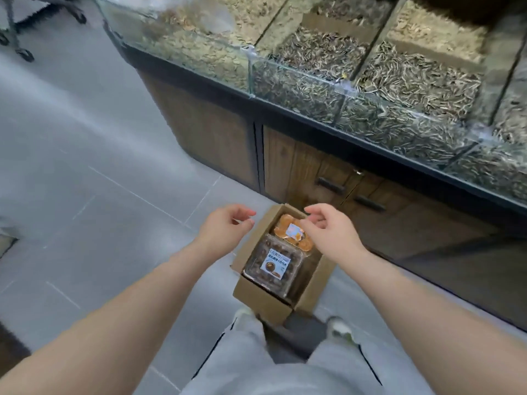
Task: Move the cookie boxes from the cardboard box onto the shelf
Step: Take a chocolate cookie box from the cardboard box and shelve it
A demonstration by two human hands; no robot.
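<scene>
An open cardboard box (256,300) stands on the grey floor in front of my feet. Inside it lie two clear plastic cookie boxes: a dark chocolate cookie box (271,266) nearer me and an orange cookie box (288,228) at the far end, each with a label on top. My left hand (225,226) hovers above the box's left wall, fingers apart, holding nothing. My right hand (330,229) hangs over the far right of the box, fingers loosely spread just above the orange cookie box and covering part of it.
A wooden display counter (299,163) with cabinet doors and dark handles stands right behind the box. Glass-fronted bins (299,84) of seeds fill its top. A wheeled cart base (25,52) sits at the far left. My legs and shoes are below the box.
</scene>
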